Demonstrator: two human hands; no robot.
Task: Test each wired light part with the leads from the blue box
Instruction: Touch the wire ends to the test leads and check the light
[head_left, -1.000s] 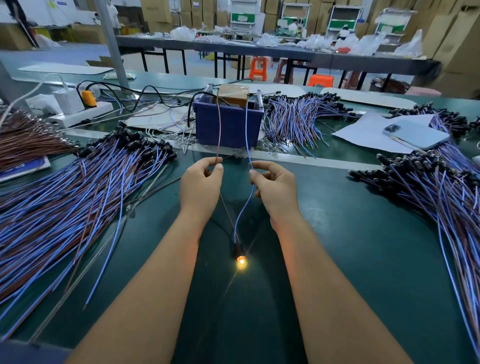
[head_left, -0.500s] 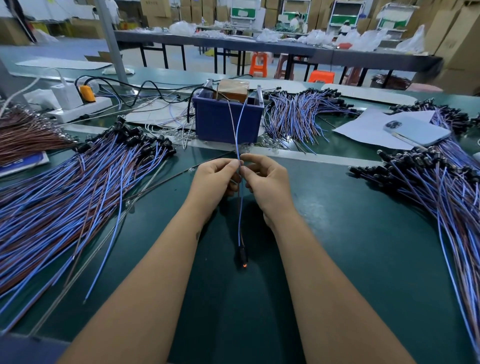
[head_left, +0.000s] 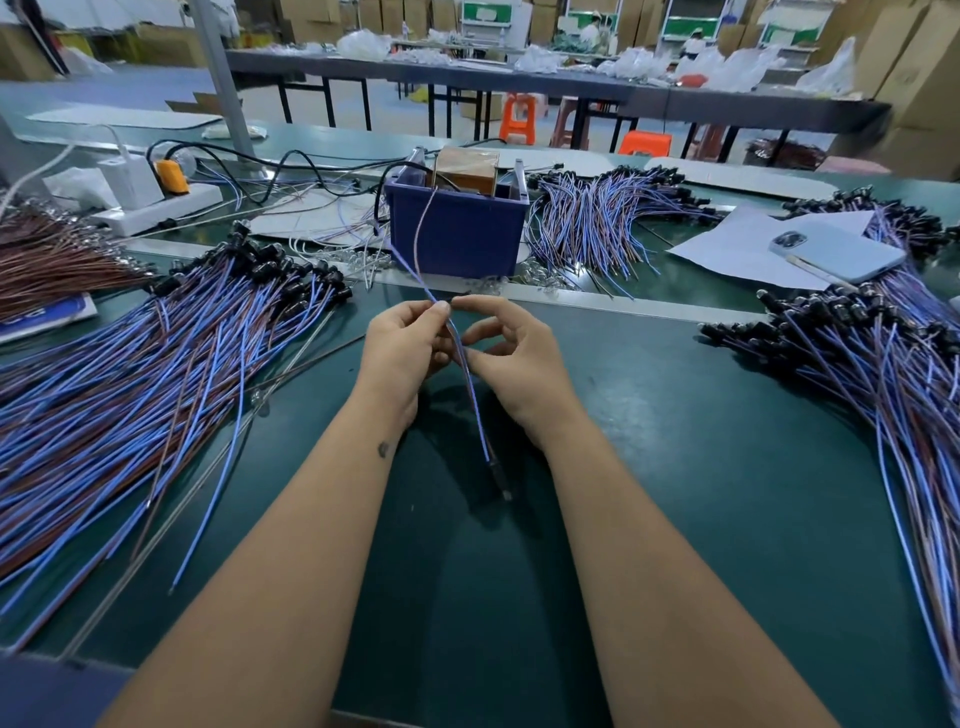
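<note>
Lamp (head_left: 505, 492) at the low end of the wired part is dark now; a second ago it glowed orange with the two wires spread apart, so this piece looks tested and passed, and is likely being gathered up to set aside. It hangs at 6 o'clock below the hands, just over the green mat (head_left: 701, 467).

Both wires (head_left: 470, 384) now run together as one strand, up between the hands. Left hand (head_left: 402, 345) pinches the strand at the top with thumb and finger. Right hand (head_left: 511, 353) has its fingers curled at the strand lower down; it seems a light pinch, though contact is hard to confirm.

At 12 o'clock beyond the hands, a brown lead (head_left: 423, 228) runs to the blue box (head_left: 457, 228). Big wire pile (head_left: 130, 374) at 9 o'clock, another pile (head_left: 872, 374) at 3 o'clock, phone (head_left: 836, 254) at 2 o'clock.
</note>
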